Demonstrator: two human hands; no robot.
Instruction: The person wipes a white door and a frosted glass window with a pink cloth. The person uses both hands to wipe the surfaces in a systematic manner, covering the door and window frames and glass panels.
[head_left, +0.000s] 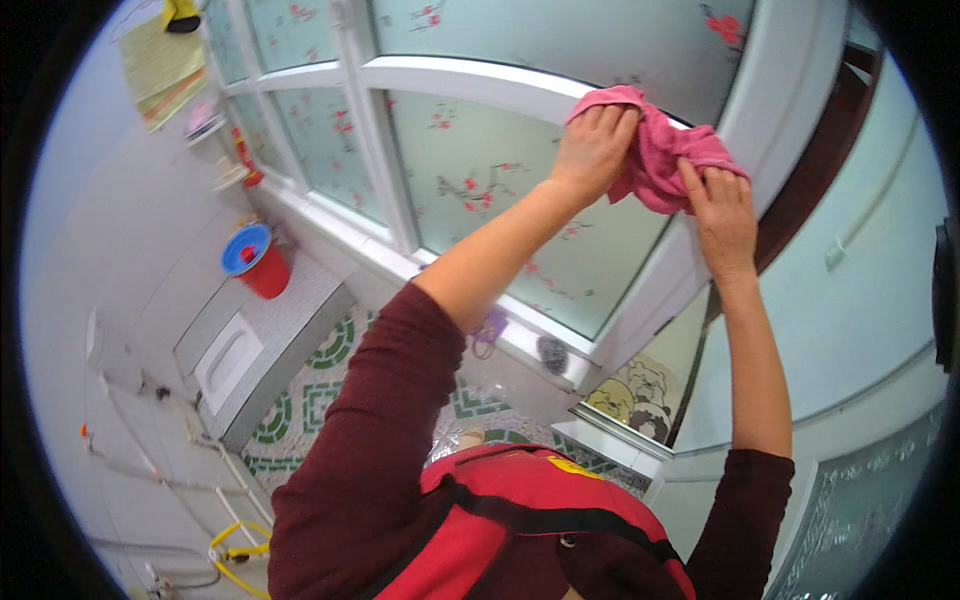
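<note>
We hold a pink cloth point(660, 150) against a white frame point(780, 100);
our left hand point(597, 150) and right hand point(724, 215) pinch its folds; it lies over the crossbar's point(480, 78) right end, beside frosted glass point(560, 35).

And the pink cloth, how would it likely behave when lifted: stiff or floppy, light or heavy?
The pink cloth is likely floppy, since it bunches into soft folds between the left hand and right hand. It is probably light, as its edges look thin, though whether it is wet cannot be told.
</note>
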